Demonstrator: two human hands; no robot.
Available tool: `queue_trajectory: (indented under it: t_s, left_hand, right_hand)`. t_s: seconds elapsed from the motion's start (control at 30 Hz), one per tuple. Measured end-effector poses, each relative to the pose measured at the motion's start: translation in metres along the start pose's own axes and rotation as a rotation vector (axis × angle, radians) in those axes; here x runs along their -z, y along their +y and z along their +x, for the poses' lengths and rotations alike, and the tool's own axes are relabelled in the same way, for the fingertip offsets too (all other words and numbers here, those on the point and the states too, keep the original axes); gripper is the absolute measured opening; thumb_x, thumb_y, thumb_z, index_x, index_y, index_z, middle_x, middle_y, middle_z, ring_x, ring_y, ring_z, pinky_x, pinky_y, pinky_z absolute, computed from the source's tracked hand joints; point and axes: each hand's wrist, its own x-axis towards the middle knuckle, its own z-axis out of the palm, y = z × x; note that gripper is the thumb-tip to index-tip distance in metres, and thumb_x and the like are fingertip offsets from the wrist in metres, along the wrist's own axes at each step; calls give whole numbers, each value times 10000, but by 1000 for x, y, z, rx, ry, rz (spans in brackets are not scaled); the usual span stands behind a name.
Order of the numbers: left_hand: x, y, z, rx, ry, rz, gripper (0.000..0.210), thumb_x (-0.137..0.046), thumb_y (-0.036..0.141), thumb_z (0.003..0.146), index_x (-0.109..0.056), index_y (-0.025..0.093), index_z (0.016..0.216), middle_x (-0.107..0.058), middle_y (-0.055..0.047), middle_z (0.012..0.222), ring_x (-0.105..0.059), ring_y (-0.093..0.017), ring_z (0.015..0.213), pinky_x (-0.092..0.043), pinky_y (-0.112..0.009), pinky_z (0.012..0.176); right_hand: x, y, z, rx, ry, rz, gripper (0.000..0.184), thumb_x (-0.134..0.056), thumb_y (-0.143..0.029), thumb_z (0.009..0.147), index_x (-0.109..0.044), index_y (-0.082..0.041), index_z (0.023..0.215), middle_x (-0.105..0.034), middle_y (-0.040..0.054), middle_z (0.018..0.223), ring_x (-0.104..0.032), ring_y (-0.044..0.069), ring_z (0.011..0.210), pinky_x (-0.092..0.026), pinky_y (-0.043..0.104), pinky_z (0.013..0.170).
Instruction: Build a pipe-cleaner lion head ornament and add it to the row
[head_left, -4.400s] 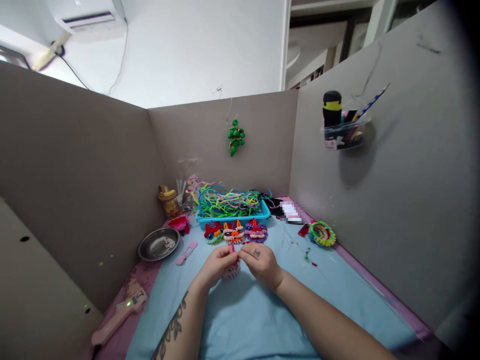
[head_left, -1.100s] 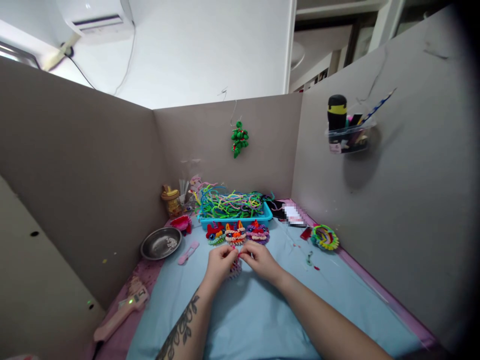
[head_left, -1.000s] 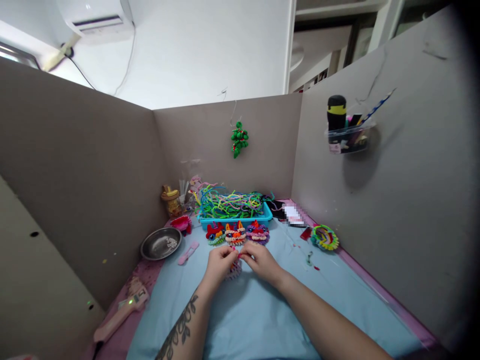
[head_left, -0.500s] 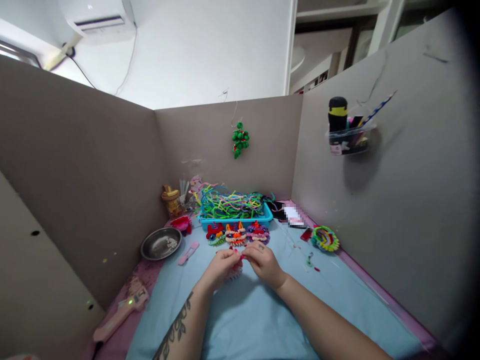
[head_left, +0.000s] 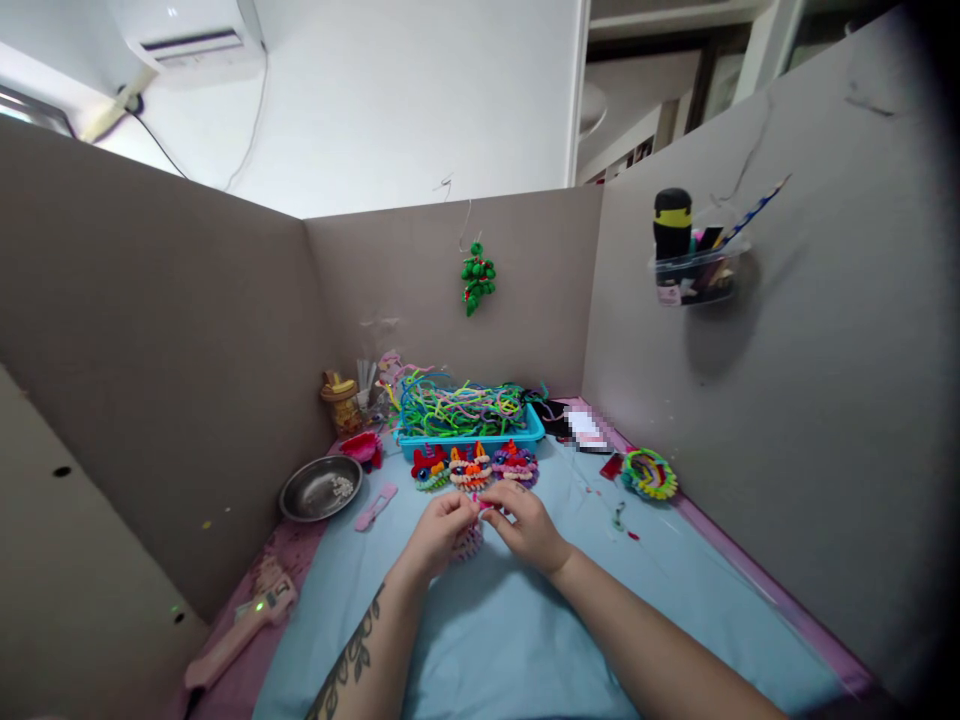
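Over the middle of the blue cloth, my left hand [head_left: 444, 528] is closed, thumb against fingers, on a pink pipe-cleaner figure [head_left: 468, 544]. Part of that figure hangs below the fingertips; the rest is hidden by the hand. Close against it on the right, my right hand [head_left: 529, 522] pinches a bright pink bit of pipe cleaner [head_left: 483, 504] at the figure's top. Whether this bit is joined to the figure I cannot tell. Just beyond my fingers stand three finished-looking pipe-cleaner figures [head_left: 471, 466] in a row, in red, orange and purple.
Behind the row sits a blue basket [head_left: 471, 445] heaped with pipe cleaners. To the left are a metal bowl [head_left: 304, 492] with small white pieces, a pink clip-like tool [head_left: 376, 507] and a pink glue gun [head_left: 244, 632]. A coiled green-yellow bundle [head_left: 649, 474] lies right, beside the grey partition.
My right fingers have shifted slightly left and the thumb has dropped away from them, showing more of the bright pink bit. My left hand stays nearly in place.
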Motion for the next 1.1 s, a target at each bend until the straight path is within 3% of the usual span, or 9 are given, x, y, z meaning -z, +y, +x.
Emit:
queue_trajectory:
  t_s: [0.17,0.33,0.6,0.7,0.83,0.97,1.1]
  left_hand:
    - [1,1,3,-107,111,28,380,-645,448,696,-441,157,562,-328,96,409,-252,-36,384,-183,-183,419]
    - [-3,4,3,-144,195,135,395,-670,494,653,-521,134,588,-436,58,481,-338,-47,422,-239,-183,436]
    - [-6,-3,2,-76,48,263,373,-673,479,653,-611,112,638,-498,28,488,-367,-55,413,-266,-189,432]
    - [-4,-3,3,-186,147,297,333,-653,448,678,-608,118,661,-546,8,536,-449,-83,469,-342,-203,480]
    - [1,3,4,-360,297,374,226,-601,341,738,-647,138,825,-632,-40,744,-560,-140,661,-440,-253,638]
    - [2,9,2,-458,241,512,229,-577,259,757,-680,174,943,-636,-94,972,-574,-197,892,-460,-295,748]
    - [-2,11,-1,-501,188,589,152,-582,246,754,-694,181,834,-639,-83,887,-579,-194,854,-468,-304,739]
  right_hand:
    - [-4,3,1,-221,47,130,233,-564,-231,797,-585,-197,1026,-592,78,959,-550,151,708,-450,261,584]
    - [-10,7,2,-368,76,344,188,-588,-311,786,-595,-183,923,-578,49,876,-544,159,778,-448,253,632]
    - [-10,8,5,-512,24,722,230,-615,-404,750,-584,-177,769,-550,14,757,-464,101,568,-397,225,513]
    - [-8,4,8,-596,68,797,267,-604,-445,742,-561,-183,772,-573,26,773,-518,126,617,-427,244,539]
    - [-6,2,9,-660,-18,880,309,-639,-461,709,-530,-182,786,-552,-10,657,-521,114,560,-414,242,528]
    - [-9,5,6,-651,-86,906,375,-670,-463,684,-482,-192,864,-540,-49,591,-467,80,460,-360,211,470]
    - [-10,8,5,-669,-129,878,404,-670,-469,679,-390,-218,826,-573,-60,555,-471,85,417,-326,194,425]
